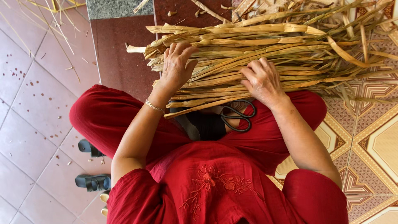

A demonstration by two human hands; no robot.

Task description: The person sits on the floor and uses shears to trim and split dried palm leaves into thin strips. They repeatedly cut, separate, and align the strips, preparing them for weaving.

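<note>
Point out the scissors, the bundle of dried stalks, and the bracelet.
scissors (238, 117), head view, on the black handle loops.
bundle of dried stalks (224, 49), head view, on the middle of the stalks, between the hands.
bracelet (154, 106), head view, on the band at the wrist.

Both forearms reach forward, the left hand palm-down with fingers spread, the right hand palm-down with fingers curled.

Both hands press flat on a bundle of dried yellow stalks lying across the red-clad lap, left hand near the cut ends, right hand mid-bundle, with black scissors just beneath and sandals on the tiled floor.
</note>
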